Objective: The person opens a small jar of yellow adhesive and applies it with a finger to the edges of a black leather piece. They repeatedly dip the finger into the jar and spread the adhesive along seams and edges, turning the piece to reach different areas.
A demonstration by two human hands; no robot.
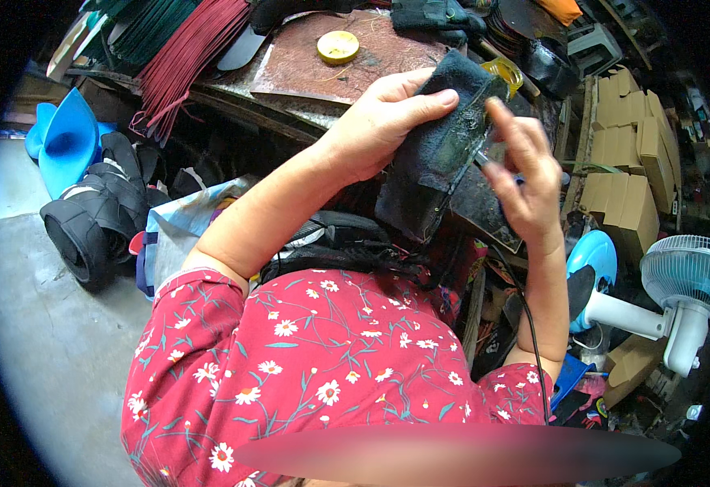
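My left hand (394, 114) is closed on a dark, fuzzy piece of fabric (444, 142), its thumb lying across the top. The piece hangs tilted in front of me, with a worn, shiny-looking patch and ragged threads along its right edge. Close to that edge is my right hand (525, 166), its fingers curled and partly smeared by motion. A small pale, shiny tip (481, 157) shows by its thumb, too little of it to name. Behind the fabric, a yellow see-through container (504, 75) is partly hidden.
On the bench, a reddish-brown board (290, 69) carries a round yellow lid (338, 47). Long red strips (196, 61) hang over its left end. Black foam-like pieces (95, 211) lie at left. To the right are a fan (679, 276) and cardboard boxes (619, 195). A black cable (532, 325) crosses my right arm.
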